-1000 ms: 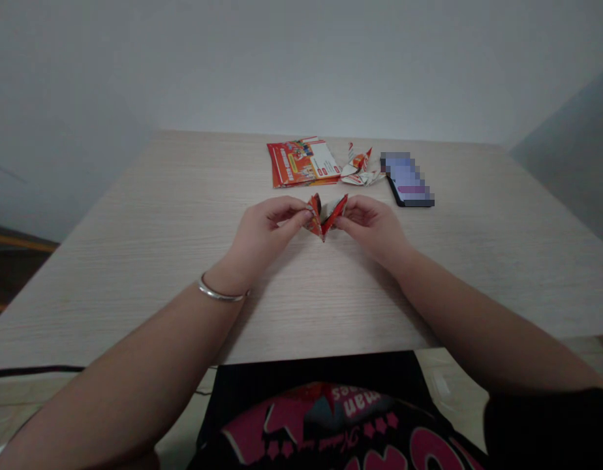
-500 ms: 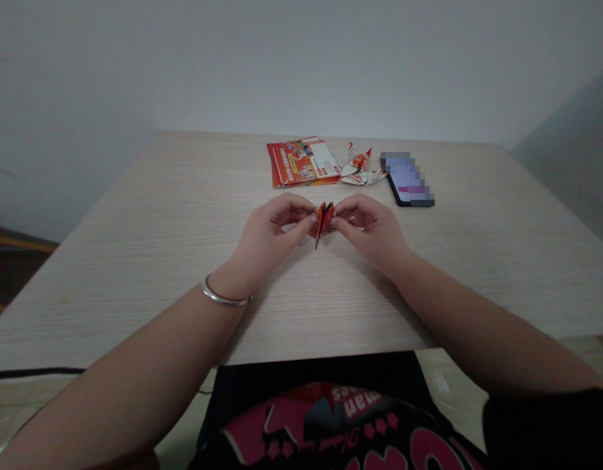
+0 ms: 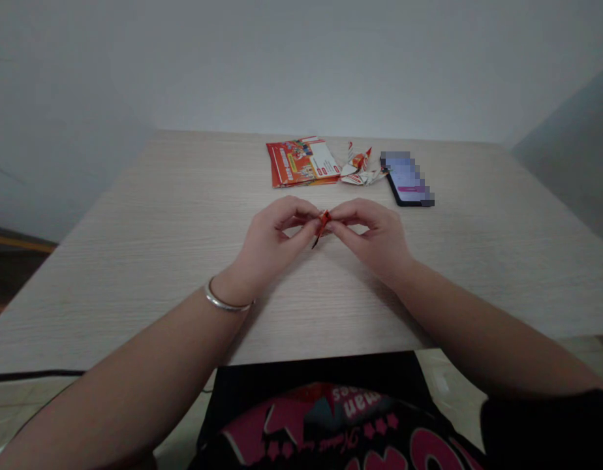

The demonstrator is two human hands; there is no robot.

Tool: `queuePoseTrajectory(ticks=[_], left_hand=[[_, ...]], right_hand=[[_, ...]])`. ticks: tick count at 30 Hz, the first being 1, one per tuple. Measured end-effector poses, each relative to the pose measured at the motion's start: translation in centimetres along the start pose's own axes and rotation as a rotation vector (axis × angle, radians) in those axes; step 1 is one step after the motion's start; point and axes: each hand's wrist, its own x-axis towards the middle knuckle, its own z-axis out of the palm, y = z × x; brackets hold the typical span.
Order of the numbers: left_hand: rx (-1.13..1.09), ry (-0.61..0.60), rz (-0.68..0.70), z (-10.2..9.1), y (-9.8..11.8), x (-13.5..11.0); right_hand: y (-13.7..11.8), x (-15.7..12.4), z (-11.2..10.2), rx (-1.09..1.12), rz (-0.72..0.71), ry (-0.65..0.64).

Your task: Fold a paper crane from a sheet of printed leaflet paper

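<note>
A small folded red paper piece [image 3: 322, 225] is pinched between both my hands just above the pale wooden table [image 3: 159, 215]. My left hand [image 3: 275, 235], with a silver bangle on the wrist, grips its left side with thumb and fingers closed. My right hand [image 3: 372, 232] pinches its right side the same way. The paper is pressed nearly flat, with only a thin red edge and a lower tip showing between my fingertips.
Farther back on the table lie a stack of red and orange printed sheets [image 3: 301, 162], a folded paper figure [image 3: 360, 166] and a phone [image 3: 406, 183] with its screen lit. A dark cable [image 3: 32, 373] runs along the near left edge.
My hands have come together, closing the spread red paper flaps into a thin flat fold. Both hands have dropped slightly toward me.
</note>
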Motion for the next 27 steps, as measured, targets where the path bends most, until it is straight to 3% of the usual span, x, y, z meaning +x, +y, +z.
queuePoseTrajectory(ticks=[6,16,27], left_hand=[[-0.055,0.023,0.032,0.14,-0.37,0.12],[0.011,0.051,0.050,0.26,-0.42,-0.17],[0.068,-0.014,0.077,-0.02,-0.49,-0.14]], right_hand=[[0.14,0.12,0.12,0.049,-0.030,0.002],[-0.23,0.02,0.59,0.074,0.072,0.054],[-0.28,0.51,-0.22,-0.043,-0.173,-0.051]])
